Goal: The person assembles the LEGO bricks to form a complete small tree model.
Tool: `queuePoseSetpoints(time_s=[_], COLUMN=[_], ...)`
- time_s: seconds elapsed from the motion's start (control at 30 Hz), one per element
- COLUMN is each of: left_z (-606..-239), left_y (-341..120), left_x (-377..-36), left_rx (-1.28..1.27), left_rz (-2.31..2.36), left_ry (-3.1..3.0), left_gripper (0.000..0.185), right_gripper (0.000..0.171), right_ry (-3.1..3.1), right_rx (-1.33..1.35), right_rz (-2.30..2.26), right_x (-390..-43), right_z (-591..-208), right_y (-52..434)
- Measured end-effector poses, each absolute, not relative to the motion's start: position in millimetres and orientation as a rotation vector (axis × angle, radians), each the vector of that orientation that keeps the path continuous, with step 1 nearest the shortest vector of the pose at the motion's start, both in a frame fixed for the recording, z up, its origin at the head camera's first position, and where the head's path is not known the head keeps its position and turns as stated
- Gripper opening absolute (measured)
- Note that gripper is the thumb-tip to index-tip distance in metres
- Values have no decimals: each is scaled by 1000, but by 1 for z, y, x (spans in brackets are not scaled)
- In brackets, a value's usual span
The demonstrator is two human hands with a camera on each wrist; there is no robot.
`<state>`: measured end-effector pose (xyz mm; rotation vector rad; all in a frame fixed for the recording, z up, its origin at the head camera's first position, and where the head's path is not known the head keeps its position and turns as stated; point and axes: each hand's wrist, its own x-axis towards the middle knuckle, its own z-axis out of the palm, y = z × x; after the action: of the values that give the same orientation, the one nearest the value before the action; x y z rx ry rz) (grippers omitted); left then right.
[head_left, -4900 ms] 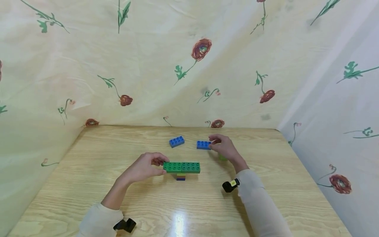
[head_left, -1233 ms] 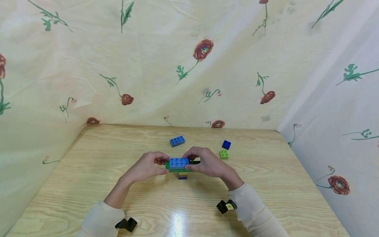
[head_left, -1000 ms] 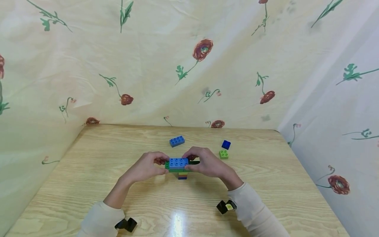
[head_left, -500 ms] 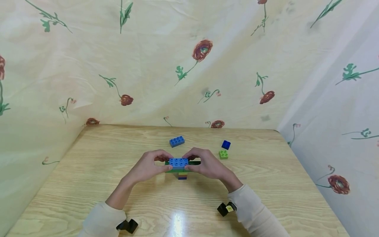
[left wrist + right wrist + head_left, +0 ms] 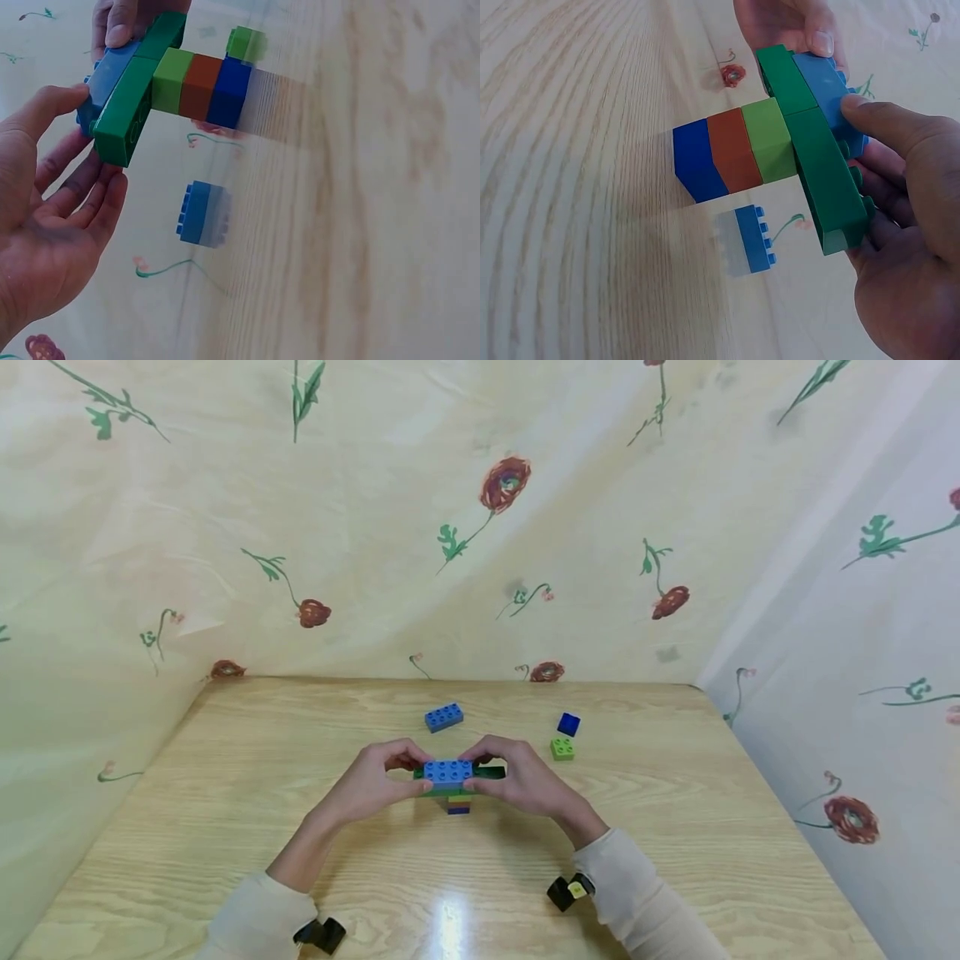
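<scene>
Blue brick [image 5: 447,771]: seated atop green bar [image 5: 491,772] of a small tower, mid-table [image 5: 225,793]. Left hand [image 5: 371,785] pinched its left end between thumb and fingers; right hand [image 5: 521,781] pinched its right end. Behind it: loose blue brick [image 5: 444,717]; to the right: lime brick [image 5: 562,748], dark blue cube [image 5: 568,724].

I see a light wooden table [image 5: 225,827] with a glossy top. Standing on it near the middle is a small brick tower [image 5: 458,805], its dark blue base on the wood. Farther back a loose blue brick [image 5: 443,717] lies alone. To the right sit a light green brick [image 5: 562,748] and, just behind it, a dark blue cube [image 5: 568,723].
</scene>
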<state>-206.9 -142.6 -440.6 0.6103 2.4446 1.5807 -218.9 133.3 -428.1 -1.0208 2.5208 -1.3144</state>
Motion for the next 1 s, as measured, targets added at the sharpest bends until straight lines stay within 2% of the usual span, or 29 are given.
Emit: queuePoseSetpoints(time_s=[1.0], left_z=[-433], left_y=[-142], left_x=[-201], left_rx=[604], left_rz=[1523], left_ry=[2505], left_gripper=[32], right_gripper=[35], right_ry=[2561], right_rx=[-928], right_rz=[-1281], right_x=[-214], right_z=[-429], right_y=[132])
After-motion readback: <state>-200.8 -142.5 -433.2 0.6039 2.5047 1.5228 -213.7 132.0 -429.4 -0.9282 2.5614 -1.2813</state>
